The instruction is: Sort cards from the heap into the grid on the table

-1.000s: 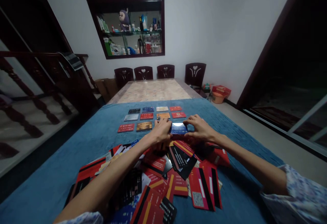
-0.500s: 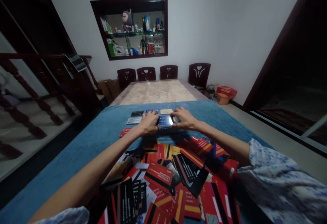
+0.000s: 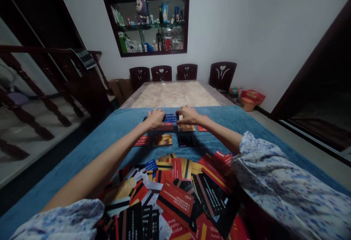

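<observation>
A blue card (image 3: 171, 118) lies lengthwise between my hands in the back row on the blue cloth. The fingers of my left hand (image 3: 155, 118) are closed at its left end. My right hand (image 3: 188, 115) pinches toward its right end, thumb and fingertips bent. Just in front of my hands are a dark red card (image 3: 166, 126), an orange-gold card (image 3: 186, 128) and a red card (image 3: 202, 128). Nearer me lie another red card (image 3: 142, 141), a gold card (image 3: 163, 140) and a dark card (image 3: 185, 141). My left hand partly covers a dark card behind it.
A large loose heap of cards (image 3: 175, 200) spreads under my forearms at the near side. The blue cloth (image 3: 90, 159) covers the near table; a patterned tabletop (image 3: 178, 93) extends beyond it. Several dark chairs (image 3: 187, 72) stand at the far end.
My hands have reached farther back, from the nearer cards to the back row. Gold, red and dark cards show where my hands were before. The view has shifted slightly.
</observation>
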Demonstrator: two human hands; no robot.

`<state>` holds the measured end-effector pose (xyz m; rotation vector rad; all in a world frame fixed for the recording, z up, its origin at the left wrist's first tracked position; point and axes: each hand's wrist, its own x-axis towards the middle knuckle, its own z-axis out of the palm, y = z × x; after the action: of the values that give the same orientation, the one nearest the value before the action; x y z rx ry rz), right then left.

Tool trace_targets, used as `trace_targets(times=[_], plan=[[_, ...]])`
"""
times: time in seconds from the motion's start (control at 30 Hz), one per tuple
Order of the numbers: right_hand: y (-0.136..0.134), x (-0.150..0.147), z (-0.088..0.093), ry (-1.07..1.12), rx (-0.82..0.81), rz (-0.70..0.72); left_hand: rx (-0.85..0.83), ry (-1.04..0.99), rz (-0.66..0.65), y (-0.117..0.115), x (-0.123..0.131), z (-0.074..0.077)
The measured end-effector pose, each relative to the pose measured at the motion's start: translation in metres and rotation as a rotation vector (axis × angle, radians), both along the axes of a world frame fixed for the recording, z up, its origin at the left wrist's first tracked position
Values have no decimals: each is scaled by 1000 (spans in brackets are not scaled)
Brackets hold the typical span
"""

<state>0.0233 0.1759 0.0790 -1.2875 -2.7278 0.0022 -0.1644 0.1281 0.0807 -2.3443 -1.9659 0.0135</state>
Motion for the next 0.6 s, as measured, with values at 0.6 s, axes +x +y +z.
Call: trace_targets(times=[0.6], plan=[[49, -40, -15, -89, -88, -49, -80, 12, 131, 48, -14, -22]])
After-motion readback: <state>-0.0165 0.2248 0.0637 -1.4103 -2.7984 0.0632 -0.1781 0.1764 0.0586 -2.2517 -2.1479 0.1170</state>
